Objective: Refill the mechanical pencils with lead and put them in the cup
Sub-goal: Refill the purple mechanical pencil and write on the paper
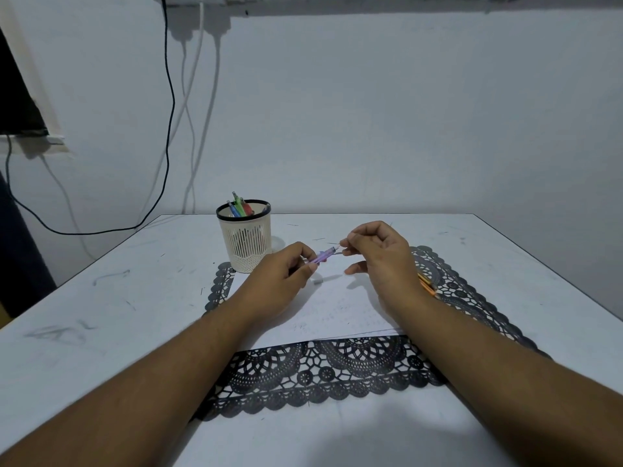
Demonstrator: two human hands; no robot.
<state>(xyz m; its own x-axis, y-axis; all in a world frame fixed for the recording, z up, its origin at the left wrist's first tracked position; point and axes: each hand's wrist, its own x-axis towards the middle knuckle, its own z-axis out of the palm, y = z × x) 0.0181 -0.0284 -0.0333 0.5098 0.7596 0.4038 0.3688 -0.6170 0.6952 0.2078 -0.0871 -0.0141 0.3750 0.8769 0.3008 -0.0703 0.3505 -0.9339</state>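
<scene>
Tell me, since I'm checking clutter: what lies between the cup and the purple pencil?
Head view: only the left hand, whose fingers hold the purple pencil; cup stands just left.

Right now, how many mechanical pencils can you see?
About 6: roughly four stand in the cream mesh plastic cup, though some may be hidden; a purple pencil is held by both hands; an orange one lies behind the right wrist.

I look down on a home study corner: scuffed white desk (101, 298), lace placemat (337, 372), cables (168, 96) hanging down a bare wall (404, 112).
</scene>
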